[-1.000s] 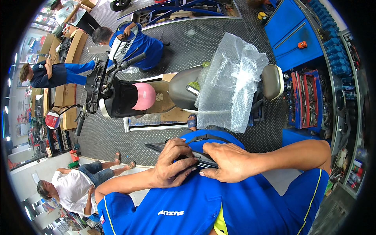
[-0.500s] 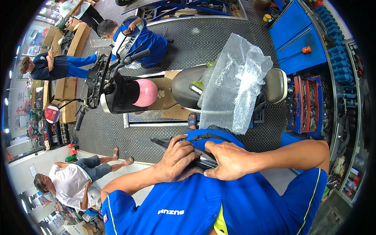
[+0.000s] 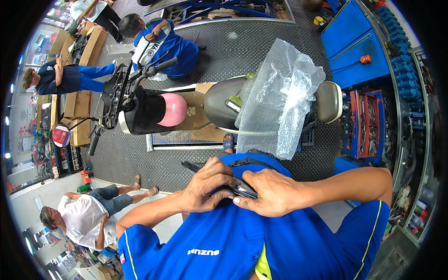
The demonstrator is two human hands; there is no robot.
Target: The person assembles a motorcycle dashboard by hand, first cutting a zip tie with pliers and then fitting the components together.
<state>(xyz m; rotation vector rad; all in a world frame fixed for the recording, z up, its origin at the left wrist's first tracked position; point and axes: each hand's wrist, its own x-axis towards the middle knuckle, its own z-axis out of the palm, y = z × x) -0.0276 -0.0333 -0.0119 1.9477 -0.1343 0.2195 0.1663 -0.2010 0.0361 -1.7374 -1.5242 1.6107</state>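
Observation:
A glossy black panel-like part [image 3: 244, 188] is held close against my belly, its narrow pointed end sticking out to the left. My left hand [image 3: 211, 185] wraps its fingers over the left half, with the thumb at the near edge. Gripping the other end is my right hand [image 3: 273, 192], its thumb lying along the near side and its fingers curled over the far side. Both hands cover much of the part, so its exact kind cannot be made out. Beyond them stands a scooter [image 3: 221, 103], with a bubble-wrap sheet [image 3: 275, 102] draped across its seat.
A pink ball-like thing [image 3: 173, 110] sits at the scooter's footwell. Blue cabinet [image 3: 357, 51] and red tool rack [image 3: 366, 123] stand at right. One person in blue [image 3: 179, 51] crouches beyond the handlebar; a person in white [image 3: 84, 219] is at lower left. Cardboard boxes [image 3: 93, 46] line the far left.
My left hand has shifted slightly and its fingers have bunched up more. My right thumb has slid a little left along the black part. The crouching person's head has moved slightly.

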